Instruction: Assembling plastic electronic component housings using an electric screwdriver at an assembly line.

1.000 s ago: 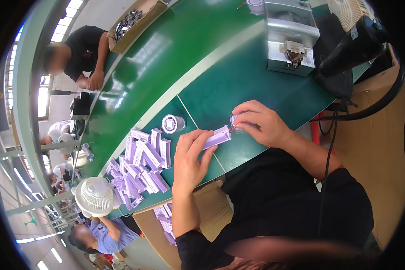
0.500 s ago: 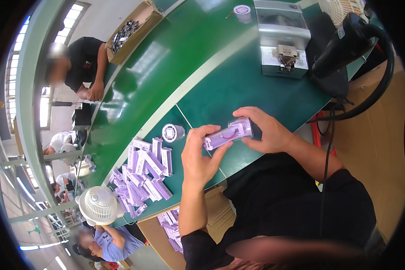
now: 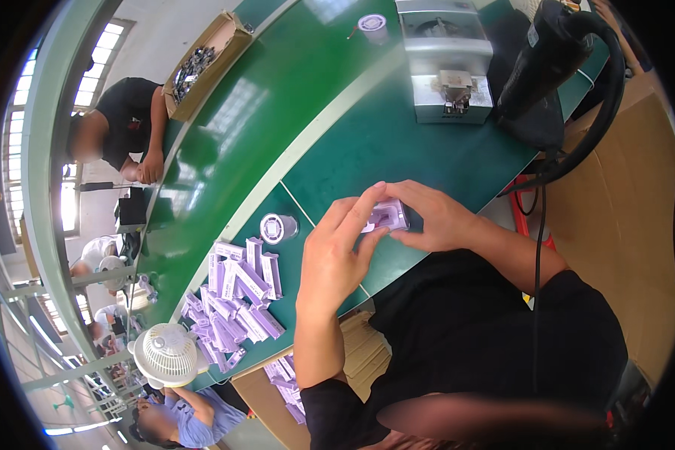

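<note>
Left hand point(image 3: 339, 251) and right hand point(image 3: 436, 217) have drawn closer together, both curled shut around opposite ends of the purple part point(image 3: 389, 216) above the surface point(image 3: 345, 161), and an uneven squeeze could skew it or make it slip.

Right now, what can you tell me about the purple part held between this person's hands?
The purple part is pale lilac and looks like smooth moulded plastic. An open recess faces up, with something darker inside, too small to make out. Its right end has a glossy, see-through-looking edge. The fingers of the left hand grip its left side and those of the right hand its right, hiding much of its shape. It is held over the green tabletop.
</note>
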Available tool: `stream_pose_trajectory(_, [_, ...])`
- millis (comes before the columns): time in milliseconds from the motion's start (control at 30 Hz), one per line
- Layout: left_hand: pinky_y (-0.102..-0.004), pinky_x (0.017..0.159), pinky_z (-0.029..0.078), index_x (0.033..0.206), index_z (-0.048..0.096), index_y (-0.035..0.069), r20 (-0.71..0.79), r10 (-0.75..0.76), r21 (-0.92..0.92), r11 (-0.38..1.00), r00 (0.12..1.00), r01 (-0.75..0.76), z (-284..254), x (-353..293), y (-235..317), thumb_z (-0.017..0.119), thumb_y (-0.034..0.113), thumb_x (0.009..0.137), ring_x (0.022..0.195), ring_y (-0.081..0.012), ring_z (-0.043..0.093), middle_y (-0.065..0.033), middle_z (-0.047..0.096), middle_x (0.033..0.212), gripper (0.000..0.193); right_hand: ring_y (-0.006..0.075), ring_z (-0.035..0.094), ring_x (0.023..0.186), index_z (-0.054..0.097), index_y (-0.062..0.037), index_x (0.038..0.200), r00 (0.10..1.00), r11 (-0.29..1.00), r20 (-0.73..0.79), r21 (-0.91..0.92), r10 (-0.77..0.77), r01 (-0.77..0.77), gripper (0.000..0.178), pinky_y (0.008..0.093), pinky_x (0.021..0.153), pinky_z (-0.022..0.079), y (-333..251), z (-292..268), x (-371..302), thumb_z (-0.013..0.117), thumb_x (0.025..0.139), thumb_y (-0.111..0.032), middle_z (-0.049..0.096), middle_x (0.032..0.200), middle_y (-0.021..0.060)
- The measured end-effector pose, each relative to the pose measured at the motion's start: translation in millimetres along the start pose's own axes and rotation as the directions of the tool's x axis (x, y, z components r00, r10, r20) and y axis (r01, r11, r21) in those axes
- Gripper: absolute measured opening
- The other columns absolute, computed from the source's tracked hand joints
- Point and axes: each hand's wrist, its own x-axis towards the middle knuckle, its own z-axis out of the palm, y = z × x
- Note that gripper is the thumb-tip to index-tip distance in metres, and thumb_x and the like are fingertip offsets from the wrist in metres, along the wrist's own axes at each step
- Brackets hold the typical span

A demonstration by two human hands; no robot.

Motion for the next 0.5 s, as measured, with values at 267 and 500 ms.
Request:
stream_pose_trajectory(267, [-0.0386, 0.075, 0.059, 0.139, 0.066, 0.016, -0.014, 0.093, -0.010, 0.996, 0.996, -0.093, 8.0, 3.5, -8.4, 0.082, 0.003, 0.082, 0.093, -0.0288, 0.071, -0.0095, 0.072, 0.109, 0.061, 0.0321, 0.063, 0.125, 0.050, -0.0076, 0.147, 1.000, 0.999, 0.008, -0.029, 0.027, -0.027, 0.073, 0.0421, 0.105, 0.053, -1.4, -6.2, -0.4, 0.083, 0.081, -0.008, 0.066, 0.133, 0.0135])
stream_pose_trajectory(500, [-0.0372, 0.082, 0.057, 0.146, 0.063, 0.017, 0.067, 0.040, 0.017, 0.999, 0.997, -0.042, 1.5, 10.3, -1.8, 0.084, 0.005, 0.082, 0.095, -0.0272, 0.071, -0.0095, 0.071, 0.105, 0.068, 0.0355, 0.059, 0.120, 0.058, 0.0029, 0.129, 0.707, 0.835, -0.522, -0.521, -0.477, 0.179, 0.048, 0.0452, 0.103, 0.048, -26.2, -45.5, -0.1, 0.076, 0.086, -0.008, 0.058, 0.136, 0.0241])
